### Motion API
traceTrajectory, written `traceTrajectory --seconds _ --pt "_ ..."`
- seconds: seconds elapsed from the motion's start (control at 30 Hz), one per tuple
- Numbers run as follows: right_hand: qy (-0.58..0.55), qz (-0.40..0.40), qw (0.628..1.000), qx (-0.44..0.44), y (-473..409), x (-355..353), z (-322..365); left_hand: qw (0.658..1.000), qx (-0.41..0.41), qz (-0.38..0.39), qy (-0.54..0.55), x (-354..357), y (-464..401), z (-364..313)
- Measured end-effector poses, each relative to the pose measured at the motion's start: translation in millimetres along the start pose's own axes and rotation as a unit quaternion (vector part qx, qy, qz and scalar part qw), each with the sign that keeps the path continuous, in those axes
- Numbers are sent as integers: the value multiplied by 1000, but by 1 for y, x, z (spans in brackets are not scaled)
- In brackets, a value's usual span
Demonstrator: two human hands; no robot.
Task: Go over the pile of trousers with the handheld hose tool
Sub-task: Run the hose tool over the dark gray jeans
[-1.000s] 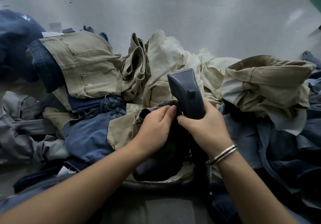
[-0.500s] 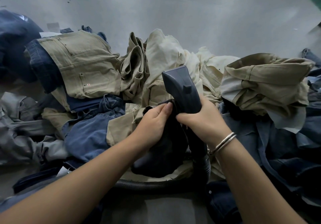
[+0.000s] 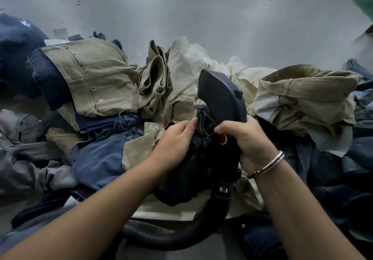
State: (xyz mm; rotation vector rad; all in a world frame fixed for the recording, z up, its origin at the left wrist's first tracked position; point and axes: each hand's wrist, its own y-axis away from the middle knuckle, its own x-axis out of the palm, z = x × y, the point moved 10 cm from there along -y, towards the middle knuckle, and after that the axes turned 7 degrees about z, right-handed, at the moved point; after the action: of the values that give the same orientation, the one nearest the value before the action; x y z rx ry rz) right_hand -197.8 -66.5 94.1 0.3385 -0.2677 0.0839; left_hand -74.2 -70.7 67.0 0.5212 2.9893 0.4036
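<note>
Grey floor [image 3: 201, 17] beneath trousers [image 3: 94, 82]; both hands' fingers [image 3: 188, 123] pinching dark garment [image 3: 201, 159], hose tool [image 3: 220, 96].

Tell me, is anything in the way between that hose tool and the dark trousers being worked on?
Nothing visible. The right hand grips the hose tool, and the left hand holds the dark trousers right against it.

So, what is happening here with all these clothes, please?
A person is working on a pile of trousers on a grey surface. The right hand grips the handle of a dark handheld hose tool, its nozzle pointing up and away. The left hand pinches the edge of a dark garment against the tool. A ribbed hose runs below.
</note>
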Motion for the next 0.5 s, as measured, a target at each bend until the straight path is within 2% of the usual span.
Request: traceTrajectory --seconds 0.1,0.27,0.4,0.5 --pt "-7 6 1000 -7 2 1 1 998 1 67 12 9 7 -4" --pt "-42 -33 999 -2 -5 -13 -3 975 8 86 204 13 9 0" --pt "69 -52 996 -31 -13 -14 -1 976 -9 28 215 5 1 8" --pt "102 -72 991 -37 -10 -25 8 967 -33 -16 252 -5 -5 18"
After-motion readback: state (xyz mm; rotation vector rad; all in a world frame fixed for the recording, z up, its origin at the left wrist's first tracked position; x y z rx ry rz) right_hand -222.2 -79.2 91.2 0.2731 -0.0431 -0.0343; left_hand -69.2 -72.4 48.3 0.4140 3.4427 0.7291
